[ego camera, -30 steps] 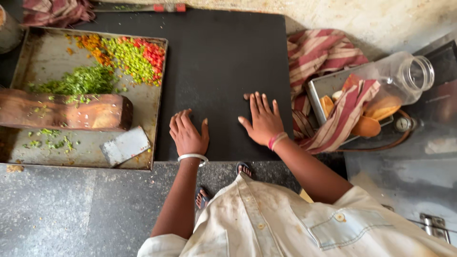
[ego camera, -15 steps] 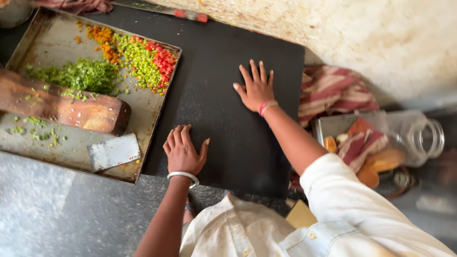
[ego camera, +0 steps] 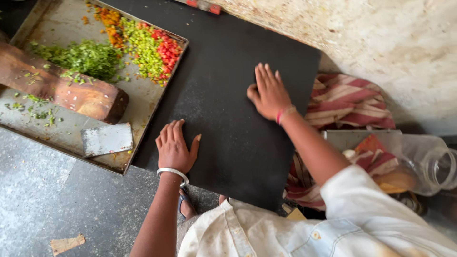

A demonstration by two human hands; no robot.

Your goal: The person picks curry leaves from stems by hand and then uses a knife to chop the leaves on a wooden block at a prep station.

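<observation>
Pressing flat, open, holding nothing: left hand (ego camera: 174, 147), right hand (ego camera: 269, 93) on black slab (ego camera: 223, 123); metal tray (ego camera: 62, 135) alongside.

**Cut off at the edges**

The dented metal tray (ego camera: 143, 112) runs out past the left edge, and so does the brown wooden block (ego camera: 57, 88). On the right, the clear plastic jar (ego camera: 428, 159) is cropped and blurry.

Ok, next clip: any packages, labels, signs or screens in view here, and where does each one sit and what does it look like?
No labels, signs or screens show.
Clear plastic jar: on its side at the right edge, round, see-through, mouth open; the nearest thing to a package.
Metal tray: upper left, rectangular, grey, holding chopped green, orange and red vegetables; no label.
Both hands, left hand and right hand, lie flat on the bare black slab.
</observation>
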